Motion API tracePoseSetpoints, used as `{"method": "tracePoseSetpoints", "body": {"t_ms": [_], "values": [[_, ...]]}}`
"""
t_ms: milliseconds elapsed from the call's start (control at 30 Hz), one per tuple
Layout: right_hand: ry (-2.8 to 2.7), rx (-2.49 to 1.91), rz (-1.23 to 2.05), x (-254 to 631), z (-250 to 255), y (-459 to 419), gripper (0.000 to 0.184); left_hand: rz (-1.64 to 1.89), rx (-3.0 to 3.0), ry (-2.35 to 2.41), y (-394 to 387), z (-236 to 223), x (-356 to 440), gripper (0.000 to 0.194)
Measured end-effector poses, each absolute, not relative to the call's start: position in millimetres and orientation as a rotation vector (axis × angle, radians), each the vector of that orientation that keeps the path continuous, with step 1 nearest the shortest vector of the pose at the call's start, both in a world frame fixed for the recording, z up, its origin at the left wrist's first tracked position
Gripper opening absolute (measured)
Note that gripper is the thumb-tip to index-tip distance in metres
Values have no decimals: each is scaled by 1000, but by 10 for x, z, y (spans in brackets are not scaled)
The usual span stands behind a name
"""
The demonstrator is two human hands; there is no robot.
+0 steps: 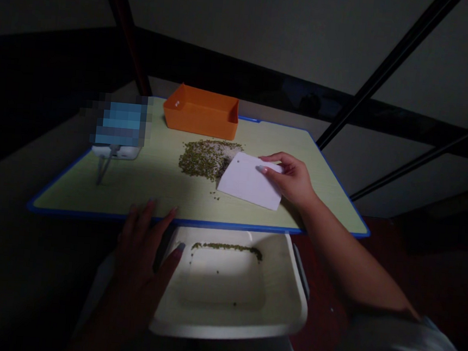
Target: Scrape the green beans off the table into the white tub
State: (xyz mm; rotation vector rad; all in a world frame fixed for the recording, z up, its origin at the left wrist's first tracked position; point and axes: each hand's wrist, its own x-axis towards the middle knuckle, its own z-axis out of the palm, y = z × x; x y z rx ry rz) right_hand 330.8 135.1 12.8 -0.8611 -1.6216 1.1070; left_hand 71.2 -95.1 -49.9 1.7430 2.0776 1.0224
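Observation:
In my right hand (pixel 293 178) is a flat white card (pixel 245 182), gripped along its right side and tilted over the table. Its left edge meets a spread pile of small green beans or seeds (pixel 200 159), mixed with paler grains on the right. My left hand (pixel 144 244) has its fingers apart at the table's front edge, holding nothing, its thumb close to the rim of a white basin (pixel 288 306). A line of the same green bits lies along the basin's far inner side, with a few strays on its floor.
An orange open box (pixel 200 120) stands at the back of the pale table (pixel 159 188), which has a blue edge. At the left is a phone-like device (pixel 119 127), partly blurred out, on a white stand. A dark-striped wall rises behind.

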Motion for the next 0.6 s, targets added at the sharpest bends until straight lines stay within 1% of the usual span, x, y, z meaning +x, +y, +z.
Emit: {"method": "tracePoseSetpoints", "body": {"t_ms": [600], "values": [[-1707, -865, 1128, 3351, 121, 1342, 37, 1048, 1753, 2074, -932, -526, 703, 53]]}}
